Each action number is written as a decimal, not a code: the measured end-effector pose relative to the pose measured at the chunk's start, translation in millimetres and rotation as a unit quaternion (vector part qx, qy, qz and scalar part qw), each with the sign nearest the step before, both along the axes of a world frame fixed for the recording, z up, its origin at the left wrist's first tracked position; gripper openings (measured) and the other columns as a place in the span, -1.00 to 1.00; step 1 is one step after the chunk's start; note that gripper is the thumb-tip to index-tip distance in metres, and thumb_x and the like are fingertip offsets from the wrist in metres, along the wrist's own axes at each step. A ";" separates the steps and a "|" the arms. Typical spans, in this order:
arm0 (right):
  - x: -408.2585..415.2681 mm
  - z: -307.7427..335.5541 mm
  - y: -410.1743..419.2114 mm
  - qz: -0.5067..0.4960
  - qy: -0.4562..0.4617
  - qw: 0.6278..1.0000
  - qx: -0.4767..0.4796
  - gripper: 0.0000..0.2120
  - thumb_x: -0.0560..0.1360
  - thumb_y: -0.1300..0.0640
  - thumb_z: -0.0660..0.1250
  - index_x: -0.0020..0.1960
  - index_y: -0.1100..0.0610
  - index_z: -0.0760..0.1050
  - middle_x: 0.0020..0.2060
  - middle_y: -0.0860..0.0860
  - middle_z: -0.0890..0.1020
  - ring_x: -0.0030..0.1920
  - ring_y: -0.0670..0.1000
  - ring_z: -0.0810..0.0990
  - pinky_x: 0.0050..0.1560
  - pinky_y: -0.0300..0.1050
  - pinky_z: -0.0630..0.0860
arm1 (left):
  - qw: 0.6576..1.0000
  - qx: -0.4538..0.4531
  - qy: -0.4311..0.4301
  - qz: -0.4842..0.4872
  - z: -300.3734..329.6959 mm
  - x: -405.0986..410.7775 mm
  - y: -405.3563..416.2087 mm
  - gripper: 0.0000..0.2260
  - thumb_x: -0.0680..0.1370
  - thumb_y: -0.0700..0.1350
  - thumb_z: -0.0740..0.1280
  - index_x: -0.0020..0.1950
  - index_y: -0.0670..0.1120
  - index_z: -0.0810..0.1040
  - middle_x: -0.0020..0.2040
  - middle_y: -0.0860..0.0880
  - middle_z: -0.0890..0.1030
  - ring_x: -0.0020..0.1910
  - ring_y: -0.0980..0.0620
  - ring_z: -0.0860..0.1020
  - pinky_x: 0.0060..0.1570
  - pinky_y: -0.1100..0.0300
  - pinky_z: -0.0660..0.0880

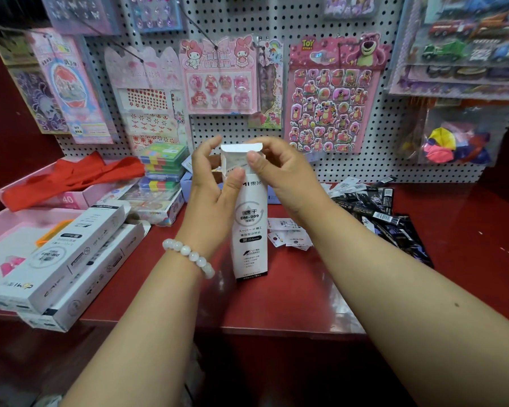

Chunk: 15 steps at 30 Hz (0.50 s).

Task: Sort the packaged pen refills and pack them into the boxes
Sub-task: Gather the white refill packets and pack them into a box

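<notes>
A: Which step is this?

B: Closing or opening a box, I judge; the white carton (pixel 249 227) stands upright at the centre of the red worktop (pixel 291 298), its top flap (pixel 241 148) raised; the left hand (pixel 215 189) curls round its upper left side, thumb pressed on the front; the right hand (pixel 279 171) pinches the top edge by the flap.

A: And the refills?

B: A loose heap of dark packets (pixel 376 210) lies at three o'clock from the carton, well apart; small white labels (pixel 288 233) lie just beside its base; two more long white boxes (pixel 71 265) are stacked at nine o'clock.

A: Next move?

B: Probably tucking the flap in, if the carton is full; I cannot see inside.

A: Materials?

B: Thin matt card, sharp-creased and easily bent; the packets look glossy and slippery; the worktop is smooth and shiny.
</notes>
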State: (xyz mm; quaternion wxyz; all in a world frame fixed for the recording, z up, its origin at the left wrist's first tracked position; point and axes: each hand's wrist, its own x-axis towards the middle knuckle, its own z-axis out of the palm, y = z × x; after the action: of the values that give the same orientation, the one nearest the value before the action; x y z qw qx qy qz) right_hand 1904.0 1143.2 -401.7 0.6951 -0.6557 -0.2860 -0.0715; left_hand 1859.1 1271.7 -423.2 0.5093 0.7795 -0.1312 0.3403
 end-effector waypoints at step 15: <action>-7.1 -13.7 -1.9 -0.093 -0.069 0.993 0.018 -0.91 0.44 0.22 0.41 -0.20 0.05 0.60 -0.12 -0.04 0.55 -0.12 -0.10 0.55 -0.02 -0.17 0.51 | 0.996 0.008 -0.046 0.077 -9.4 4.5 -2.3 -0.91 0.56 0.06 0.20 -0.11 0.12 0.33 -0.13 0.09 0.42 -0.17 0.14 0.41 -0.17 0.42 0.31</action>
State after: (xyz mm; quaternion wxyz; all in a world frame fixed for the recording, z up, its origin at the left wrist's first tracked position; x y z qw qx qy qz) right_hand 1896.9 1141.2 -415.3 0.6754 -0.6606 -0.2697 -0.1864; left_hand 1863.6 1269.4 -432.6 0.4683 0.7751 -0.0968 0.4129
